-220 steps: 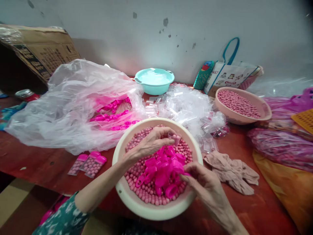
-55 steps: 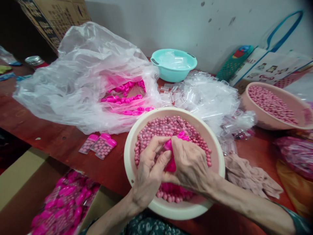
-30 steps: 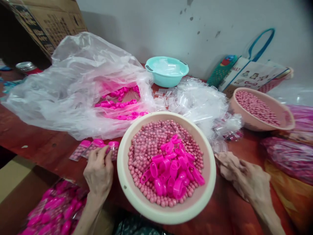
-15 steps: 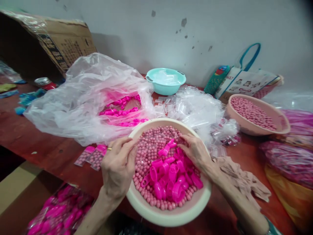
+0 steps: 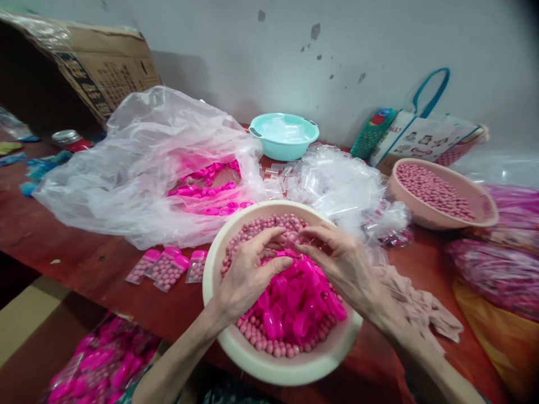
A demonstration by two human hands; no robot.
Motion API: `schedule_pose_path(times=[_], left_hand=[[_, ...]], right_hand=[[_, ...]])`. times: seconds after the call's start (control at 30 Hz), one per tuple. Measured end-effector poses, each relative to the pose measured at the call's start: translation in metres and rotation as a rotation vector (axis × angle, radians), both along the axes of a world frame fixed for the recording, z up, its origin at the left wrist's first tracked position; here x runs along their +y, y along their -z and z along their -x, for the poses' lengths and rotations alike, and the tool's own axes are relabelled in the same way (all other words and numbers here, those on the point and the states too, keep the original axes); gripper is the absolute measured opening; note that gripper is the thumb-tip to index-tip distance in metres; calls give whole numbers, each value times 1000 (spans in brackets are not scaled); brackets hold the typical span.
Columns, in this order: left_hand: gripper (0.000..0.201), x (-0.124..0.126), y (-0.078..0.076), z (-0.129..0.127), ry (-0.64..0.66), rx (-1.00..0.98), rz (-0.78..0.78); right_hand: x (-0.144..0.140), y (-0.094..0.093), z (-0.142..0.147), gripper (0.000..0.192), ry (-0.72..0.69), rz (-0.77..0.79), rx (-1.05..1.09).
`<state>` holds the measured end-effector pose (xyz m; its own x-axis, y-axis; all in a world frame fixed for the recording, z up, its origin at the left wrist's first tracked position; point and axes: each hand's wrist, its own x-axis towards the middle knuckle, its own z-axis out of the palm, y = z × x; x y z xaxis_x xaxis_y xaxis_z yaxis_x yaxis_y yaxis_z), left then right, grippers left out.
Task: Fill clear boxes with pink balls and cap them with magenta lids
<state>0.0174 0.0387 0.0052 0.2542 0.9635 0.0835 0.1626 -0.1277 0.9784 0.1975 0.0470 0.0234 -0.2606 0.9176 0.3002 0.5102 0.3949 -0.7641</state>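
Observation:
A cream bowl (image 5: pixel 283 375) holds pink beads (image 5: pixel 275 347) with a heap of bright pink plastic caps (image 5: pixel 295 308) on top. My right hand (image 5: pixel 343 261) is over the bowl's right side, its fingertips closed on a small clear plastic case with pink beads (image 5: pixel 292 239), partly hidden by the fingers. From the left, my left hand (image 5: pixel 250 269) reaches over the bowl with thumb and fingers apart, close to that case. Left of the bowl lie several bead-filled clear cases (image 5: pixel 166 271) with pink caps.
Behind the bowl are a plastic bag (image 5: pixel 105 185) with pink caps, a turquoise basin (image 5: pixel 286 147) and a pile of clear plastic cases (image 5: pixel 337 182). At right stand a second bead bowl (image 5: pixel 480 216) and a beige cloth (image 5: pixel 421 303). A carton (image 5: pixel 113 67) stands back left.
My left hand has moved right, from the bowl's left rim to its middle. A capped case now shows on the table where that hand was. My hands are closer together.

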Motion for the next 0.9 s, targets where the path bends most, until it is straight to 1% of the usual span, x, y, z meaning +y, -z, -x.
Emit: schedule_pose_path(times=[0.1,0.2,0.3,0.33,0.37,0.43,0.53,0.57,0.63,0.7,0.77,0.83,0.9], left_hand=[[30,1,1,1,7,-77,51],[20,-2,-1,6,-20,-161,100],[11,-7,-1,11,-48,-277,191],[10,-8,1,13,-73,-312,214],[9,-10,3,16,-101,-341,230],[10,-13,8,21,-157,-386,245],[13,-16,17,28,-205,-457,253],[14,-17,19,29,-218,-481,256],[14,-18,22,31,-230,-525,268],[13,-18,23,32,-228,-550,277],[11,-18,22,32,-227,-557,273],[11,-18,20,32,-236,-567,256],[11,-19,18,32,-242,-568,241]], right_hand=[[0,-4,11,11,-51,45,51],[3,-5,16,13,-109,163,166],[7,0,19,18,-143,287,277],[9,3,19,20,-133,292,290],[10,7,18,21,-116,262,268],[11,18,16,19,-113,118,108],[7,39,14,14,-242,-118,-219],[4,45,14,14,-286,-162,-291],[0,55,14,16,-312,-214,-368],[-2,60,14,15,-299,-203,-397],[-1,60,12,15,-274,-159,-378],[1,55,9,15,-219,-79,-318],[2,46,6,14,-132,19,-254]])
